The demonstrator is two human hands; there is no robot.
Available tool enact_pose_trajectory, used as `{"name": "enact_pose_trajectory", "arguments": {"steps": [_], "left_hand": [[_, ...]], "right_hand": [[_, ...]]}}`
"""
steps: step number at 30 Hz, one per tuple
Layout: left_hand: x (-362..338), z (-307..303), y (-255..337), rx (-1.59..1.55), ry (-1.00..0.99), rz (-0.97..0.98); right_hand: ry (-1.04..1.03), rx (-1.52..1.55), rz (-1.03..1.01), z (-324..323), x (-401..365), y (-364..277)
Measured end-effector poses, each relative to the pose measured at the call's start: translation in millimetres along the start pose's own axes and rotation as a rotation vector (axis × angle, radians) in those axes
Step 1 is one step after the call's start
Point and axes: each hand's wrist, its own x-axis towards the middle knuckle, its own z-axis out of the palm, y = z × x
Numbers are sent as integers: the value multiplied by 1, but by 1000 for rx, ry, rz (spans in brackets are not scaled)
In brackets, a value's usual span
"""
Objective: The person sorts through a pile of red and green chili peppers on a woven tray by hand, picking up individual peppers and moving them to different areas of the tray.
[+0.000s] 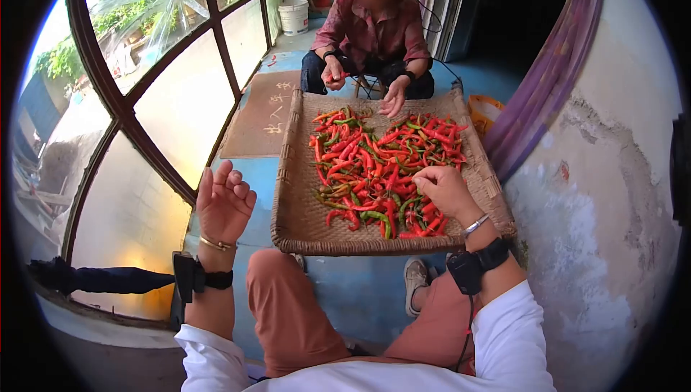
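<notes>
A shallow woven basket tray [302, 219] holds a spread of red chili peppers [371, 165], with green and part-green ones mixed in. My right hand [448, 194] is over the right side of the pile, its thumb and forefinger pinched together. Whatever lies in that pinch, if anything, is too small to make out. To the left of the tray, my left hand [224, 205] is raised palm up with loosely bent fingers apart and nothing seen in it.
Across the tray sits another person [374, 32], one hand holding red chili and the other over the tray's far edge. Framed windows [173, 89] line the left. A purple curtain [551, 75] hangs by the right wall. A white bucket [294, 17] stands behind.
</notes>
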Motion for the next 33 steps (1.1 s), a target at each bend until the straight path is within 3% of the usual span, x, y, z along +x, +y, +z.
{"name": "enact_pose_trajectory", "arguments": {"steps": [6,8,9,10,12,14,16,18,21,24,28,32,33], "left_hand": [[77,4,-115,102,262,-510],[92,-12,-147,314,291,-644],[95,-13,-156,546,256,-708],[91,-21,-164,806,86,-719],[80,-27,-165,1288,-472,-764],[62,-16,-162,1436,-784,-942],[55,-2,-160,1532,-839,-984],[49,0,-162,1628,-900,-1022],[56,-1,-154,1649,-953,-1005],[69,-4,-146,1622,-1005,-1065],[57,-14,-161,1593,-964,-942],[56,-15,-167,1603,-963,-901],[58,-13,-165,1610,-970,-899]], "right_hand": [[-344,-400,77,51,31,48],[-496,-566,17,57,38,60],[-608,-633,95,58,41,59],[-611,-624,108,57,42,58],[-786,-505,154,55,30,53],[-887,-264,108,40,8,51],[-867,-150,-71,32,-19,61],[-870,-168,-59,33,-33,65],[-639,-278,-238,47,-41,57],[-629,-222,-317,54,-38,60],[-805,-241,-284,44,-29,75],[-753,-191,-274,34,-23,77],[-863,-115,-148,31,-15,78]]}}
